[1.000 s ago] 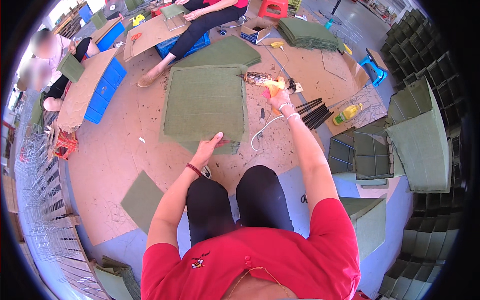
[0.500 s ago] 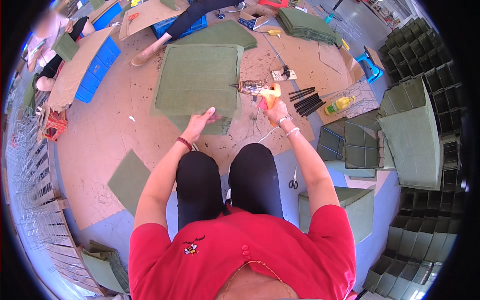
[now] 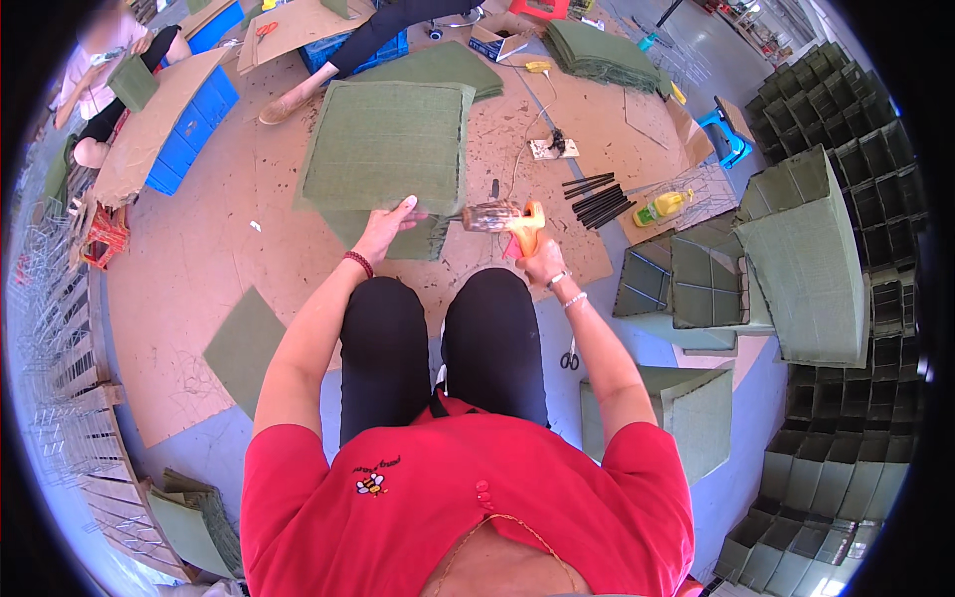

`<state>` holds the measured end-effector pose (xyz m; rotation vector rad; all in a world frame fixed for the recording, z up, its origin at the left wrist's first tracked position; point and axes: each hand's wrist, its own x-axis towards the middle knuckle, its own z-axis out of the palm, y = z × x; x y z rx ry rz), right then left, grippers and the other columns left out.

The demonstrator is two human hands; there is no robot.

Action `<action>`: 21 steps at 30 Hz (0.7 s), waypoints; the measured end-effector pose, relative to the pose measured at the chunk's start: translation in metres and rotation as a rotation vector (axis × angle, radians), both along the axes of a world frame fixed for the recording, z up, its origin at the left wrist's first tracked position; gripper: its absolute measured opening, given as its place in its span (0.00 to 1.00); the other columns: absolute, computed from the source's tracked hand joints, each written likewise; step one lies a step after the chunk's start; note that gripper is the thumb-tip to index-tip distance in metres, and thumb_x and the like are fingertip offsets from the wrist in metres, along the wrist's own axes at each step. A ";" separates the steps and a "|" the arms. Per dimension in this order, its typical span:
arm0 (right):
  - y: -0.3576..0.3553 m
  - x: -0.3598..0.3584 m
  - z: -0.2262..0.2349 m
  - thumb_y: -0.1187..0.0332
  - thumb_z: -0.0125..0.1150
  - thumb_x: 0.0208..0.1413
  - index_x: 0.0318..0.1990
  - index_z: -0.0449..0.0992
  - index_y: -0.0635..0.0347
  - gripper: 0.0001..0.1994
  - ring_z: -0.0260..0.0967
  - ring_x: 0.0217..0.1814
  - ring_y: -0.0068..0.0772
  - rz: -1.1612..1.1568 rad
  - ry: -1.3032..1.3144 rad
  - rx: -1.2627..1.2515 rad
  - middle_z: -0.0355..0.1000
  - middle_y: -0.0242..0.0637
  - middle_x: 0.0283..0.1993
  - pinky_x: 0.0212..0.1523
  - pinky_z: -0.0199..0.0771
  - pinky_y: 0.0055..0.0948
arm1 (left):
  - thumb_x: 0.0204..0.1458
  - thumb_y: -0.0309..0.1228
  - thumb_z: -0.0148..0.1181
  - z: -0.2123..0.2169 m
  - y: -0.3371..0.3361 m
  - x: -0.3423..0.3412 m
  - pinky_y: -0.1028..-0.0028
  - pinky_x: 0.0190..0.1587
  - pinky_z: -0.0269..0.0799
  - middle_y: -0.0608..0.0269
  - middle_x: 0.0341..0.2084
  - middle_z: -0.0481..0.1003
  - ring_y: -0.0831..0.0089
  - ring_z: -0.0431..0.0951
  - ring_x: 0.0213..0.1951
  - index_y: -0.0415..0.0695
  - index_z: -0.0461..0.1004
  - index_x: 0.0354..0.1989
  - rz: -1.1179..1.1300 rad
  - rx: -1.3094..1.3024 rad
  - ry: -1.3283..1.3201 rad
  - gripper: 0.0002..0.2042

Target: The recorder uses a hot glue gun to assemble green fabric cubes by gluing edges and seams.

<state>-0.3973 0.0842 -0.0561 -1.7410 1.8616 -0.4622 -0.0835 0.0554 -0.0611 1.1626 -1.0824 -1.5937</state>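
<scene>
At twelve o'clock, the left hand (image 3: 386, 224) had slid onto the green felt piece (image 3: 393, 234), fingers spread flat. Right hand (image 3: 537, 261), gripping the glue gun (image 3: 502, 217), had drawn closer, suggesting gluing was imminent.

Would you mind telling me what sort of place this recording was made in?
Probably a small workshop making felt boxes by hand on the floor. Finished green boxes stand stacked at the right, cut felt sheets lie on cardboard, and the right hand holds a glue gun.
</scene>
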 end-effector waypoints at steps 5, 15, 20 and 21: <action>0.009 -0.012 -0.043 0.74 0.61 0.34 0.31 0.66 0.64 0.13 0.72 0.26 0.32 -0.111 -0.849 0.127 0.71 0.40 0.25 0.27 0.73 0.29 | 0.54 0.46 0.51 -0.004 -0.011 -0.016 0.72 0.53 0.65 0.47 0.44 0.72 0.66 0.72 0.48 0.25 0.64 0.49 0.016 -0.009 0.074 0.29; -0.036 0.070 -0.074 0.74 0.60 0.41 0.53 0.54 0.67 0.30 0.64 0.54 0.56 -0.219 -1.616 0.269 0.61 0.48 0.54 0.45 0.72 0.45 | 0.54 0.41 0.53 -0.003 0.014 0.006 0.72 0.46 0.71 0.55 0.42 0.74 0.71 0.73 0.46 0.39 0.71 0.45 -0.498 0.249 -0.088 0.18; -0.052 0.076 -0.090 0.76 0.59 0.41 0.44 0.60 0.67 0.21 0.67 0.49 0.56 -0.326 -1.710 0.210 0.64 0.45 0.43 0.47 0.71 0.47 | 0.39 0.29 0.64 0.075 0.045 0.048 0.72 0.40 0.72 0.60 0.36 0.74 0.65 0.74 0.40 0.41 0.73 0.40 0.058 -0.957 -1.201 0.17; -0.058 0.074 -0.097 0.77 0.58 0.42 0.43 0.60 0.67 0.19 0.67 0.49 0.55 -0.326 -1.731 0.195 0.65 0.45 0.42 0.47 0.71 0.47 | 0.39 0.29 0.64 0.074 0.039 0.051 0.72 0.40 0.72 0.60 0.36 0.74 0.65 0.74 0.40 0.41 0.73 0.40 0.050 -0.950 -1.200 0.17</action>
